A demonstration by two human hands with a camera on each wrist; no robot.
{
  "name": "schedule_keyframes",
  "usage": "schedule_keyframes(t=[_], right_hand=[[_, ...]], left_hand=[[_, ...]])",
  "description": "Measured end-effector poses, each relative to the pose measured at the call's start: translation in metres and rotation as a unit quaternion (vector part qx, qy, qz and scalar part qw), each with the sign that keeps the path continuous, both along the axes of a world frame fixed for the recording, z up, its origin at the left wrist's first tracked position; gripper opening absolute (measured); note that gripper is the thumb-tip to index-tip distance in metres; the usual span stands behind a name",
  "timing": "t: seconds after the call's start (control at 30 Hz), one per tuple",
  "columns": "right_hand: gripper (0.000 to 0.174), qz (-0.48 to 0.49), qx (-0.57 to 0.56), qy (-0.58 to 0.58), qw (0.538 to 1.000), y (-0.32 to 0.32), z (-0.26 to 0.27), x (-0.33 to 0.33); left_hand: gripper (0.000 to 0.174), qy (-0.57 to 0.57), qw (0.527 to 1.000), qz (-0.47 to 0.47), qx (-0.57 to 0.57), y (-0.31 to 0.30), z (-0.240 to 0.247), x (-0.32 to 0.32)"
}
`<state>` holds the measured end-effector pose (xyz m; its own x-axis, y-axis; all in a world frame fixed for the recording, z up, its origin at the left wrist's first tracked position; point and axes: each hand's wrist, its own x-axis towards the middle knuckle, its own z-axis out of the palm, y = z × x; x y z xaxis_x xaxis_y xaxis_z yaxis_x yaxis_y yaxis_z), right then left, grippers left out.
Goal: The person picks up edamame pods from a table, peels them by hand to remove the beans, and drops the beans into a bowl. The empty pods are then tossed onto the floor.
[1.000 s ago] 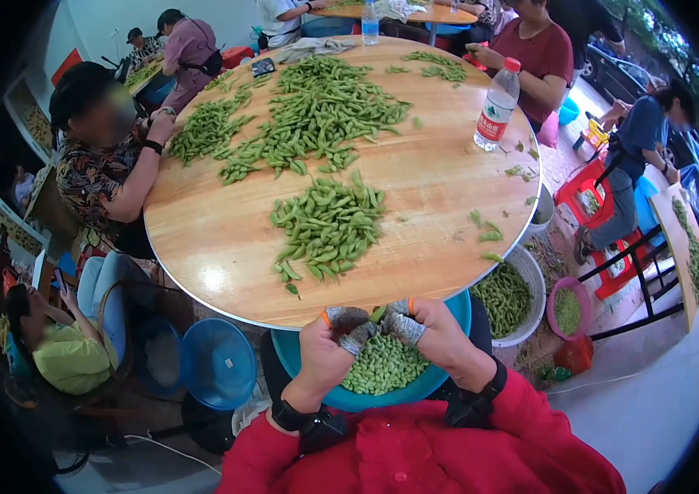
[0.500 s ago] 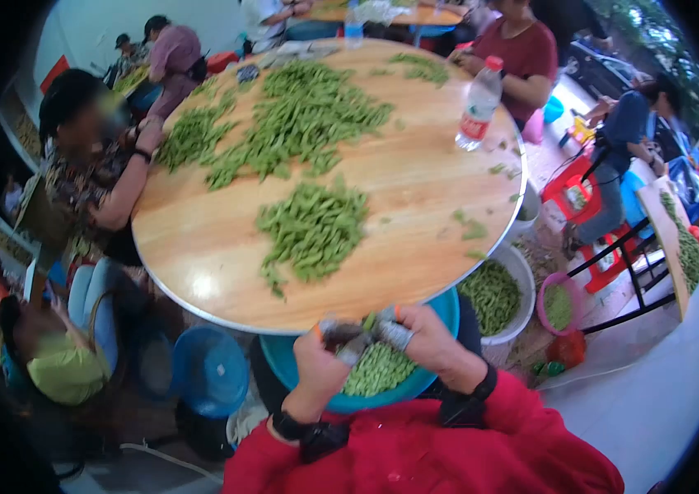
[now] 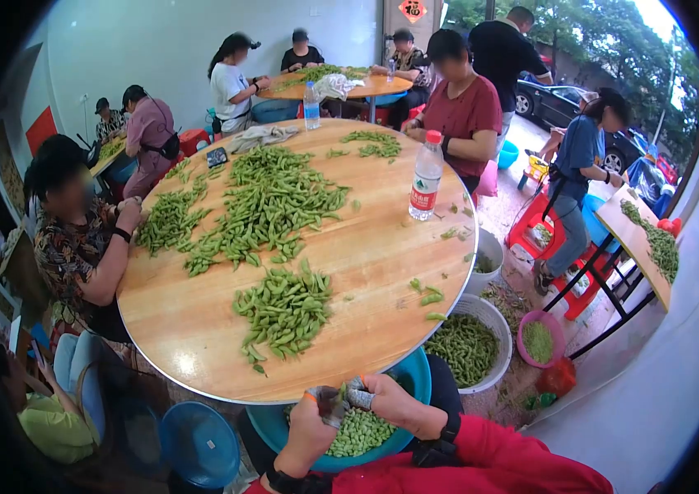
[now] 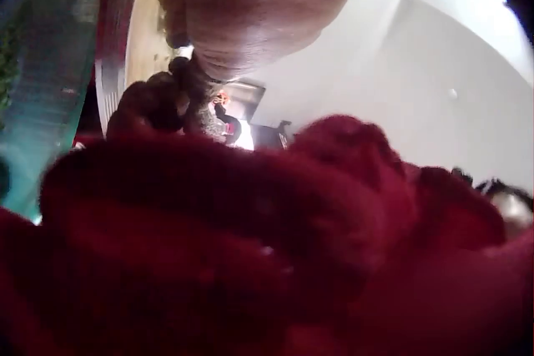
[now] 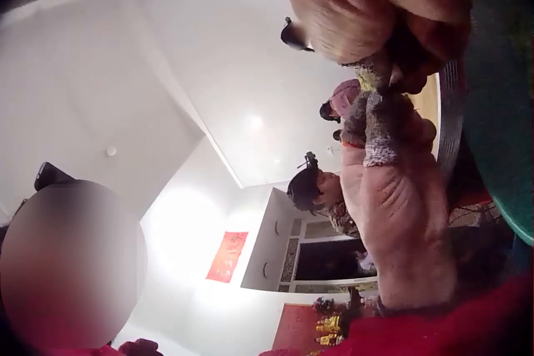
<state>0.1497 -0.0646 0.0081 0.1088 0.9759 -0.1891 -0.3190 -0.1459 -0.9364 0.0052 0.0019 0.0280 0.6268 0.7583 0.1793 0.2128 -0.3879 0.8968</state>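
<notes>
In the head view my left hand [image 3: 310, 426] and right hand [image 3: 399, 405] meet over a teal basin [image 3: 421, 375] at the table's near edge. Grey finger covers wrap some of the fingers and thumbs. Between the fingertips both hands pinch a green soybean pod [image 3: 343, 393], mostly hidden by them. Shelled green beans [image 3: 357, 434] fill the basin below. In the right wrist view the thumbs come together around a small yellow-green bit of the pod [image 5: 372, 80]. A red sleeve [image 4: 250, 239] blocks much of the left wrist view.
A round wooden table [image 3: 201, 337] carries a near pile of soybean pods [image 3: 286, 311], a larger pile [image 3: 271, 198] and a water bottle [image 3: 425, 177]. Right of the basin stand a white basket of pods [image 3: 493, 317] and a pink basin [image 3: 559, 329]. A blue basin [image 3: 199, 445] lies left. Several people sit around.
The head view has tilted up, so the table and hands appear lower and more of the room shows. Both hands keep pinching at the pod above the basin.
</notes>
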Motion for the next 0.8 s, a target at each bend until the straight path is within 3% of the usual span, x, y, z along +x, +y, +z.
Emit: schedule_keyframes(t=[0.07,0.2,0.27,0.4,0.5,0.57,0.7,0.8], right_hand=[[0.01,-0.019,0.009,-0.035,0.999,0.0,0.009,-0.001],[0.013,-0.006,0.009,-0.099,0.995,-0.001,0.001,-0.001],[0.013,0.005,0.044,-0.079,0.996,-0.001,0.0,0.0],[0.012,0.021,0.076,-0.001,0.997,-0.002,0.001,-0.005],[0.012,0.036,0.074,-0.014,0.996,-0.003,-0.006,-0.003],[0.012,0.034,0.079,-0.007,0.996,-0.004,-0.001,-0.004],[0.012,0.027,0.105,-0.03,0.994,-0.002,-0.006,-0.005],[0.012,0.019,0.117,-0.054,0.992,-0.002,-0.011,-0.007]], left_hand=[[0.024,0.105,0.984,-0.015,0.146,-0.002,0.017,-0.001],[0.023,0.139,0.936,-0.048,0.319,0.006,0.002,-0.005],[0.021,0.104,0.95,-0.044,0.29,0.006,0.003,-0.005],[0.016,0.036,0.974,-0.034,0.222,0.006,-0.011,-0.008],[0.011,-0.059,0.997,-0.027,0.05,0.0,-0.014,-0.006],[0.01,-0.106,0.994,-0.022,-0.001,-0.006,-0.005,-0.002],[0.012,-0.153,0.968,-0.009,-0.198,-0.004,-0.025,-0.005],[0.013,-0.199,0.91,0.024,-0.363,-0.005,-0.022,-0.004]])
